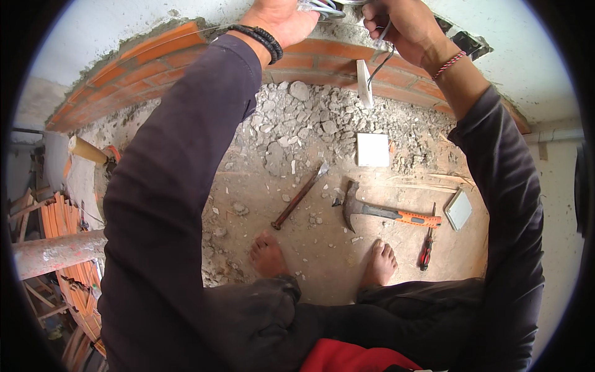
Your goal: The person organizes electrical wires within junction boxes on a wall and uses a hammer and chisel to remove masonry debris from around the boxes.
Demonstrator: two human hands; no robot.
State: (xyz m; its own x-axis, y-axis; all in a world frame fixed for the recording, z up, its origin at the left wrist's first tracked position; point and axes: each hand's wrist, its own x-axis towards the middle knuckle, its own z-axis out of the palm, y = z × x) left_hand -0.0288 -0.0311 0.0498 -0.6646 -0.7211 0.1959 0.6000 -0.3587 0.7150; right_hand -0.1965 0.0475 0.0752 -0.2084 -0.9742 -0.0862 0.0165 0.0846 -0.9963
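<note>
The left hand (279,20), raised to the top edge of the view, is closed around a bundle of grey and white wires (323,7); the right hand (400,25) beside it is curled shut, pinching a thin black wire (379,65) that hangs down from its fingers, its length running near vertical toward the rubble; both forearms in dark sleeves reach up and inward, a black beaded bracelet (259,38) on the left wrist, a red string (449,64) on the right. Behind the hands runs a red brick wall (161,59) with broken grey plaster; below it lies a heap of grey rubble (297,124). On the sandy floor (322,254) lie a white square plate (372,149), a rusty chisel (299,196) pointing up-right, an orange-handled hammer (384,212) lying crosswise, and a red-handled screwdriver (426,248); two bare feet (268,254) stand just below them.
</note>
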